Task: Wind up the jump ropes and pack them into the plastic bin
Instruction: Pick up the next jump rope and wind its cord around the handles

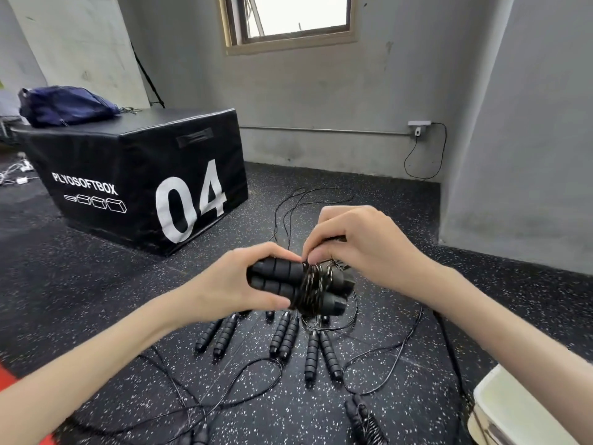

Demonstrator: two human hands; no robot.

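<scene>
The person's left hand (237,281) is clamped round a pair of black ribbed foam jump-rope handles (279,277) held side by side above the floor. Thin black cord (313,289) is coiled tightly about the middle of the pair. The right hand (356,245) sits just right of the coil, fingers pinched together on the cord at the top of the wraps.

Below the hands, on the black speckled rubber floor (96,284), three more pairs of the same black handles (285,335) lie in a fan, their loose cords (385,354) looping across the near floor. Another wound bundle (364,419) lies near the bottom edge. At the near right corner shows the rim of a white plastic bin (500,403); I cannot tell what is in it.

Far left stands a big black padded box marked "04" (144,175), with a dark blue bag (64,106) on top.
</scene>
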